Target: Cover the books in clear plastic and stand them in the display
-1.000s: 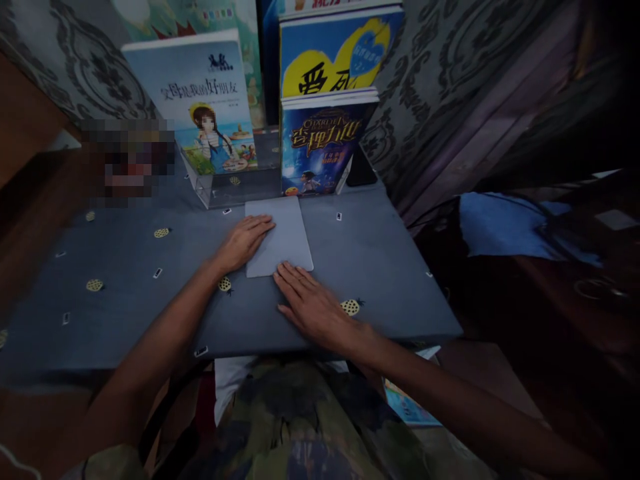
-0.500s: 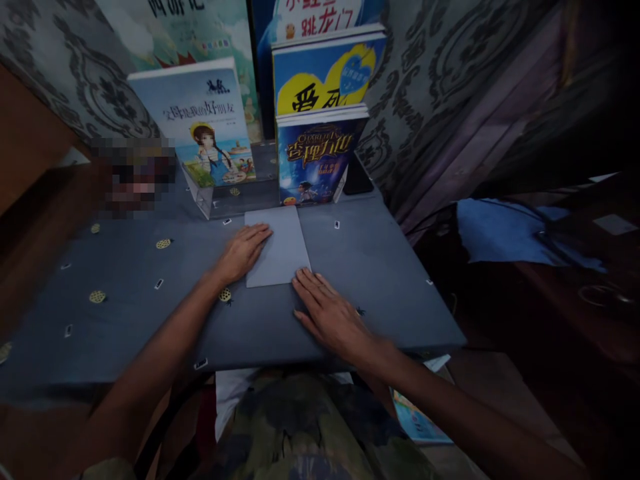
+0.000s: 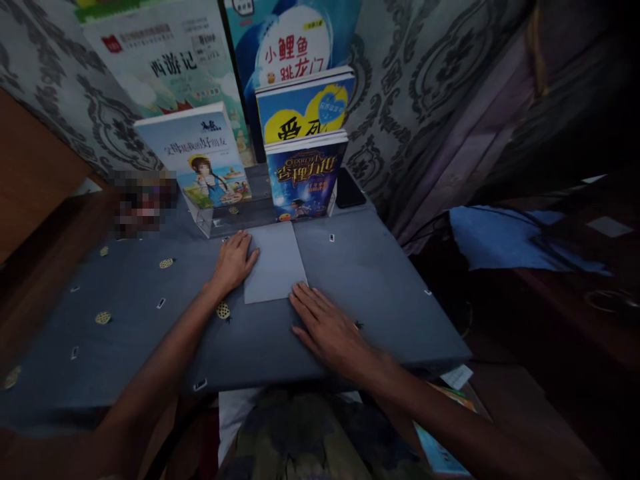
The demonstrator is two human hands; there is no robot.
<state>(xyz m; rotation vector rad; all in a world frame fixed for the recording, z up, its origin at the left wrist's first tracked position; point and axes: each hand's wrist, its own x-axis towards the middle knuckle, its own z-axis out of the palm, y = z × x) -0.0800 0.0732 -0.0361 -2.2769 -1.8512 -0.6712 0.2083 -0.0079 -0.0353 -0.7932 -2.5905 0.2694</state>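
A plain pale sheet of paper (image 3: pixel 275 263) lies flat on the grey cloth-covered table (image 3: pixel 370 267), just in front of the upright books. My left hand (image 3: pixel 233 261) rests at the sheet's left edge, fingers stretched forward and thumb touching the paper. Over its lower right corner lie the fingertips of my right hand (image 3: pixel 327 325), which is flat with the thumb a little apart. Neither hand grips anything. Whether the paper is a single sheet or folded, I cannot tell.
Behind the sheet, a book with a girl on its cover (image 3: pixel 210 163) leans in a clear stand (image 3: pixel 204 223). A dark blue book (image 3: pixel 303 177) stands to its right, taller books behind. A black phone (image 3: pixel 349 190) lies beside them. Blue cloth (image 3: pixel 495 237) is at the right.
My left hand has slid from on top of the sheet out to its left edge. My right hand stays at the lower right corner. The view has tilted up slightly.
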